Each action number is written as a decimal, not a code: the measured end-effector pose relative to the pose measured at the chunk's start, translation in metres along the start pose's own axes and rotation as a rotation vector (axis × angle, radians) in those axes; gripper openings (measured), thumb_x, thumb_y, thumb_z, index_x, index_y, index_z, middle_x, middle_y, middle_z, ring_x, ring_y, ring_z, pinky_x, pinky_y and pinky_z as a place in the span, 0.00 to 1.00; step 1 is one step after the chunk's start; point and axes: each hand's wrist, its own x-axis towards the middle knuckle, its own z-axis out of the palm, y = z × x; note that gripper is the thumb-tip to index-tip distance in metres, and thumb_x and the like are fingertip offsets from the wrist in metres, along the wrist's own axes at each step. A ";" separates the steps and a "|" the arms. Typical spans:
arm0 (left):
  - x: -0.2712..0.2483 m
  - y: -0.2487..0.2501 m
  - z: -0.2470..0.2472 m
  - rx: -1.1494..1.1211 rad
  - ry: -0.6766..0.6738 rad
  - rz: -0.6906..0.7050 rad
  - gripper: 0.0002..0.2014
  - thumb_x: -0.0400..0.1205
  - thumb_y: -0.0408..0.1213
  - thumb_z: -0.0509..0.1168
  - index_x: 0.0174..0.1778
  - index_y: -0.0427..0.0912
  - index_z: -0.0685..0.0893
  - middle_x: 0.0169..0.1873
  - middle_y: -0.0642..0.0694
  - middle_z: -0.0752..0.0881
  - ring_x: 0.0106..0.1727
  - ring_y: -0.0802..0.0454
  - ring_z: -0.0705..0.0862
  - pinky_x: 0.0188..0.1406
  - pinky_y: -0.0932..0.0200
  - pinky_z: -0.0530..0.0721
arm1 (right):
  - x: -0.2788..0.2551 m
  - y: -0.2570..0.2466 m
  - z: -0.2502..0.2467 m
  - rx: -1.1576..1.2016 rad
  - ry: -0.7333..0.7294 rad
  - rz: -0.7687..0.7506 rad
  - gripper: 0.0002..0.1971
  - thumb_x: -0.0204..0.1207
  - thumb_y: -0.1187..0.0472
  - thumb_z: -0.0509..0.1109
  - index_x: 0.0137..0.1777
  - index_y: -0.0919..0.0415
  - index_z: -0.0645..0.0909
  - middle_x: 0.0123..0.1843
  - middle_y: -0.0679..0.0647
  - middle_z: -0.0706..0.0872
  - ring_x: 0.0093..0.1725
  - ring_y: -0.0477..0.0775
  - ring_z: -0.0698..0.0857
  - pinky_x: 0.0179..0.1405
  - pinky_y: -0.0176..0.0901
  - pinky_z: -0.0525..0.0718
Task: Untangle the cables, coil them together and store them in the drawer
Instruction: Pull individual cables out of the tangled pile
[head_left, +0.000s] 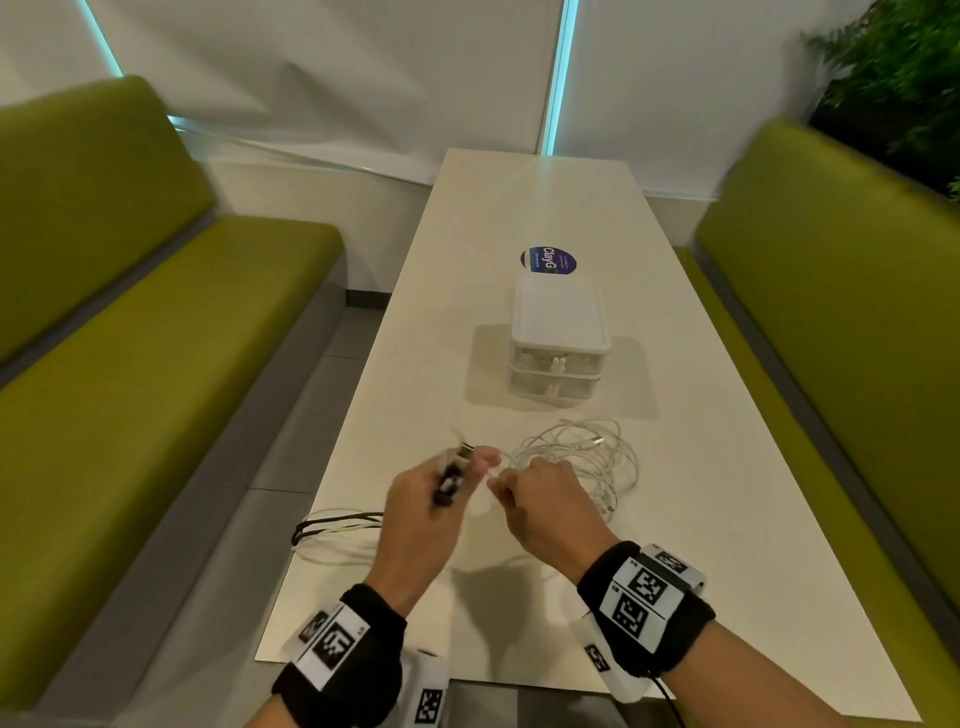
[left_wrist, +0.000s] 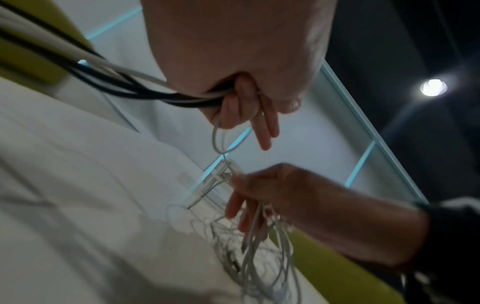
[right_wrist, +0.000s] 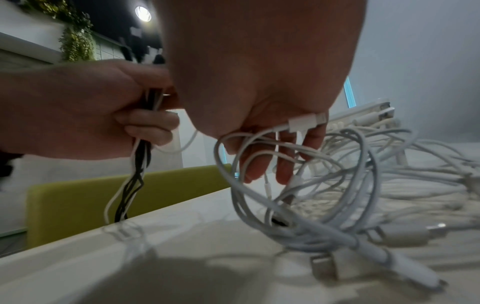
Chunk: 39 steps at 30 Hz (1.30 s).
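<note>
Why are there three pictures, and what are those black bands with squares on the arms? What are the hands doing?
No machine here: a person wears cameras. The big picture comes from their head, looking down at a white table. The other two come from cameras strapped to the wrists, so the hands look huge. The left hand grips a bundle of black and white cables. The right hand holds white cable from a tangled pile. Behind the pile stands a small white drawer box, closed.
</note>
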 end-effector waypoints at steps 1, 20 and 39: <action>0.001 -0.005 0.003 0.126 -0.049 -0.001 0.12 0.81 0.53 0.63 0.53 0.56 0.89 0.49 0.61 0.91 0.49 0.66 0.86 0.47 0.74 0.77 | -0.001 -0.002 0.000 0.006 0.009 -0.029 0.23 0.88 0.49 0.46 0.50 0.57 0.82 0.38 0.57 0.81 0.38 0.57 0.70 0.49 0.52 0.68; 0.021 -0.003 -0.018 -0.045 0.167 -0.186 0.18 0.85 0.44 0.64 0.29 0.47 0.87 0.24 0.59 0.78 0.21 0.60 0.69 0.27 0.62 0.65 | -0.010 0.015 0.004 0.243 0.209 -0.010 0.29 0.68 0.79 0.65 0.68 0.57 0.79 0.63 0.52 0.83 0.67 0.55 0.75 0.60 0.45 0.76; 0.033 0.010 -0.029 -0.176 0.480 -0.102 0.12 0.88 0.43 0.59 0.62 0.51 0.85 0.60 0.54 0.88 0.42 0.46 0.85 0.53 0.41 0.82 | 0.001 0.021 -0.003 0.369 0.172 0.189 0.23 0.87 0.46 0.54 0.45 0.61 0.84 0.41 0.54 0.85 0.48 0.54 0.78 0.47 0.52 0.77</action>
